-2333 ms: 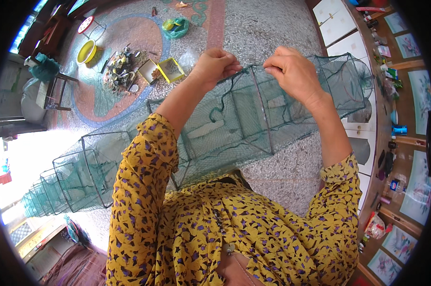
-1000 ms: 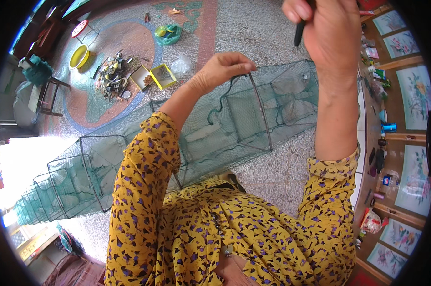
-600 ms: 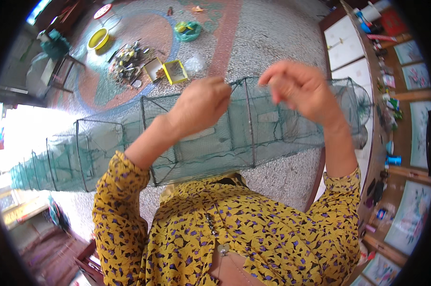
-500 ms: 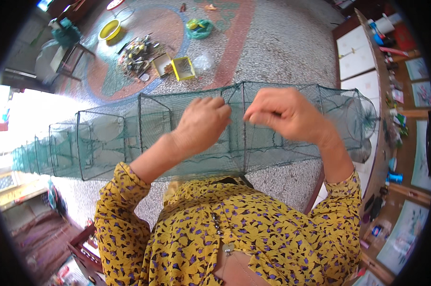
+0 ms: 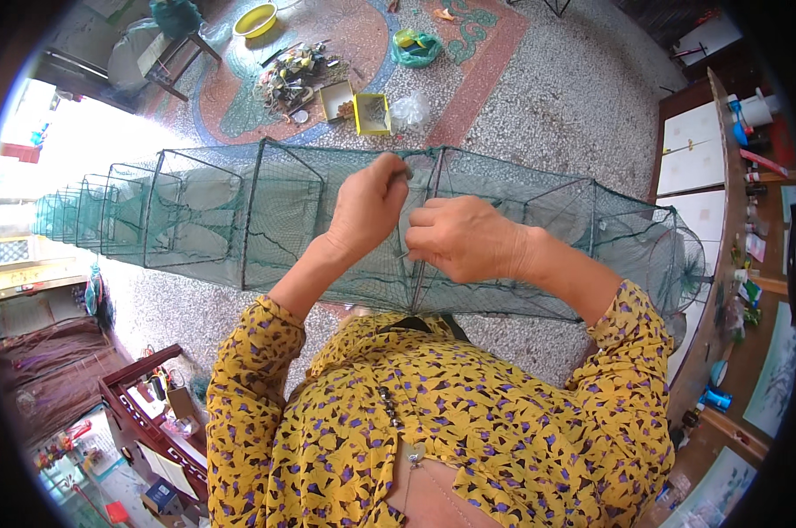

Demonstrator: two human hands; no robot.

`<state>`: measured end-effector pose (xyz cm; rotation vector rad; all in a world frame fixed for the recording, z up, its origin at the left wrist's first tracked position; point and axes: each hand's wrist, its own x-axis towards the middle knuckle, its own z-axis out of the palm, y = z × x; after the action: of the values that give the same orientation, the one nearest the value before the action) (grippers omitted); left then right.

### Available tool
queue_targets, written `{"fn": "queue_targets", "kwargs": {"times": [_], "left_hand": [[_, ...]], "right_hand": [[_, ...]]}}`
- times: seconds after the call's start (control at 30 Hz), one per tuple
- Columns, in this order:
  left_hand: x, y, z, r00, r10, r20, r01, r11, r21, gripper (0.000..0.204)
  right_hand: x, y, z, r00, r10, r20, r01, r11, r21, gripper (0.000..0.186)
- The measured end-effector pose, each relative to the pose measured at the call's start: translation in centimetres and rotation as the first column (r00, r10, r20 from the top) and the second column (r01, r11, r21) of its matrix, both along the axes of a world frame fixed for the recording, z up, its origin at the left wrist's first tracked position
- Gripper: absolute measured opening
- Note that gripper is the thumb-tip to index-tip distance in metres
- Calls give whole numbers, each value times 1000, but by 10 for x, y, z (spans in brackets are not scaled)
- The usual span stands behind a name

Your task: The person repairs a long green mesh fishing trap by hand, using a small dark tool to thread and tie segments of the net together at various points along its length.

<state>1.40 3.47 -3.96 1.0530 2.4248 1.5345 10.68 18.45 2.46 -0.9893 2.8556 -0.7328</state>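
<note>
A long green mesh net trap [image 5: 200, 211] with several dark rectangular frames stretches across in front of me, narrowing to the left. My left hand [image 5: 369, 204] is closed just below the top edge, beside a frame bar [image 5: 435, 172] near the middle; a small dark bit shows at its fingers, too small to name. My right hand [image 5: 468, 242] is closed lower on the same bar, fingertips bunched at the mesh, with a small pale thin bit under them. What either hand grips is hidden.
Beyond the net, a yellow basin [image 5: 255, 21], a pile of odds and ends [image 5: 297, 81], open yellow-rimmed boxes [image 5: 371, 114] and a green bag [image 5: 415, 55] lie on the terrazzo floor. A long cluttered cabinet [image 5: 684, 154] runs along the right, a dark wooden furniture piece [image 5: 156, 400] at lower left.
The right hand was raised high with a dark thin tool about a second ago; it has come down beside the left onto the net. The view has turned, bringing the net more level.
</note>
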Motion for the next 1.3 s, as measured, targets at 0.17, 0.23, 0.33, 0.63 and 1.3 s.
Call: {"fn": "queue_targets", "kwargs": {"times": [0.17, 0.23, 0.33, 0.63, 1.3], "left_hand": [[8, 20, 29, 665, -206, 718, -80, 936, 343, 10], [13, 24, 30, 559, -251, 790, -127, 916, 381, 9], [17, 26, 27, 550, -302, 779, -69, 913, 402, 14], [-2, 9, 7, 827, -314, 465, 252, 948, 192, 26], [46, 10, 23, 992, 111, 66, -116, 990, 76, 28]], "right_hand": [[-3, -2, -5, 999, 47, -4, -47, 997, 65, 7], [0, -4, -11, 998, 57, -17, -57, 998, 26, 9], [3, -7, -14, 998, 63, -9, -63, 998, 29, 10], [4, -4, -8, 1000, -20, -3, 19, 961, -276, 7], [-67, 90, -4, 847, -220, 483, 397, 867, -302, 6]]}}
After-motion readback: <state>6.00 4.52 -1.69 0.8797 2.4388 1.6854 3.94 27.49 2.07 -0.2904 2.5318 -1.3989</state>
